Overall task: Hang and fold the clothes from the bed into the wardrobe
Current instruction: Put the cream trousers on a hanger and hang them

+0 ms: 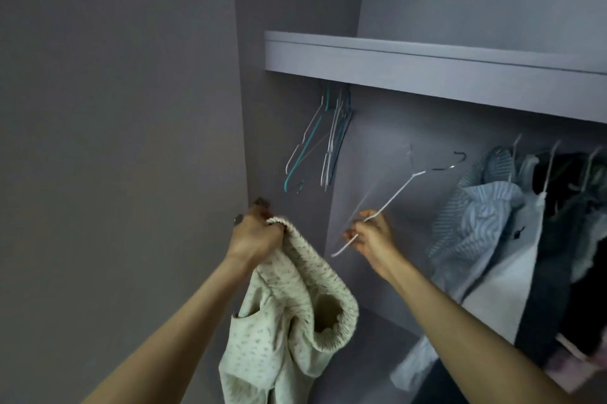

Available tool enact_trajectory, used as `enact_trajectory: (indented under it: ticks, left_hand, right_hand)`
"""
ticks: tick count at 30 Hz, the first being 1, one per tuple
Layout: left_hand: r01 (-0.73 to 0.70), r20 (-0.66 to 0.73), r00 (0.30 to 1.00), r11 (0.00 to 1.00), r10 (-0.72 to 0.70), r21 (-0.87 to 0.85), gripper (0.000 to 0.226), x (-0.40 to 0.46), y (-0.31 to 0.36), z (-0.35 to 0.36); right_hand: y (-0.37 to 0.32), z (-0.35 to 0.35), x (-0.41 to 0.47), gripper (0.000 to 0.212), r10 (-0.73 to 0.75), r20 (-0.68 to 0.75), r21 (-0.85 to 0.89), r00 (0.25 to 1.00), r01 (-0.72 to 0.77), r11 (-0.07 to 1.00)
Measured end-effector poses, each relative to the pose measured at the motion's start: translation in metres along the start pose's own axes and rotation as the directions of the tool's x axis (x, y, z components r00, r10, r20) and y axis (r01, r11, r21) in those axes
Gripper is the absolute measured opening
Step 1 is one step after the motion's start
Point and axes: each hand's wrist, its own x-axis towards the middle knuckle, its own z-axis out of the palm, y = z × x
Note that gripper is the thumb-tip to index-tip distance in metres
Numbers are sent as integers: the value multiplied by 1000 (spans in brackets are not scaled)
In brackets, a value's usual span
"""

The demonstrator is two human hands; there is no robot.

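Head view into a grey wardrobe [492, 101], both bare arms raised. The left hand [254, 236] is clenched around the ribbed elastic waistband of a cream, dark-speckled knit garment [295, 311]; the gathered band bunches out just to the right of the curled fingers [262, 214], and the rest of the cloth hangs slack below the wrist, its open waist sagging down and to the right of the knuckles. The right hand [372, 233] grasps a thin white wire hanger [387, 203] by one sloping arm: thumb and fingers pinch the wire, whose lower end pokes out down and left of the fingertips, while the long stretch rises up and right of them to a dark hook held free in the air, tilted, under the grey shelf board [427, 65]. The hanger and the garment are apart, the two hands near each other with a gap between. Above and between the hands, a cluster of bare white and teal wire hangers [315, 144] hangs below the shelf; their rail is hidden. To the right of the right-hand fingers hang clothes already on hangers: a blue-and-white striped shirt [483, 206], a pale grey garment [505, 288] beneath it, and dark garments [571, 255] farther right.
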Motion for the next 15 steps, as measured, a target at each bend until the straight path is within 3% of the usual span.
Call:
enact_trajectory:
  ticks: [4, 9, 15]
  left_hand:
    - [-9, 84, 996, 1000, 7, 24, 14, -24, -13, 1]
    - [29, 137, 990, 999, -24, -34, 26, -49, -28, 3]
    - [19, 211, 977, 999, -10, -42, 14, -68, -29, 11]
  right_hand:
    - [38, -28, -58, 35, 85, 18, -47, 996, -84, 995]
    - [69, -62, -123, 31, 43, 41, -81, 998, -39, 996]
    - [50, -73, -136, 22, -83, -263, -158, 961, 42, 987]
